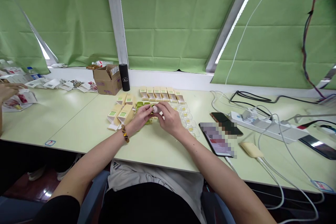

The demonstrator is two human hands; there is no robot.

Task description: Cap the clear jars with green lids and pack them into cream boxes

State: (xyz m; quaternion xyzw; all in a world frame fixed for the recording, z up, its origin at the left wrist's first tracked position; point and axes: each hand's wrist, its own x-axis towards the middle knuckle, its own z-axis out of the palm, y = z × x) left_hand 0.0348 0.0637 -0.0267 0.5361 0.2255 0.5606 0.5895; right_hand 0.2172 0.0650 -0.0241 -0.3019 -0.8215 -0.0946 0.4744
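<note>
My left hand (pixel 141 118) and my right hand (pixel 169 118) meet over the table, fingers closed around a small white rounded piece (pixel 155 109). Its exact kind is too small to make out, and the fingers cover part of it. A darker rim shows at its left side, by the left fingertips. Just behind and below the hands are small green containers (pixel 139 104), partly hidden. Clear plastic flower-shaped pieces with yellow centres (pixel 186 115) lie beside my right hand. Open cream cartons with green labels (pixel 126 113) stand near my left hand.
A row of cream cartons (pixel 157 94) stands farther back. Behind are a cardboard box (pixel 107 80) and a black cylinder (pixel 124 77). Phones (pixel 216 140), a power strip (pixel 267 127) and loose cables lie on the right. At far left, another person's hand (pixel 9 91) is near white packages.
</note>
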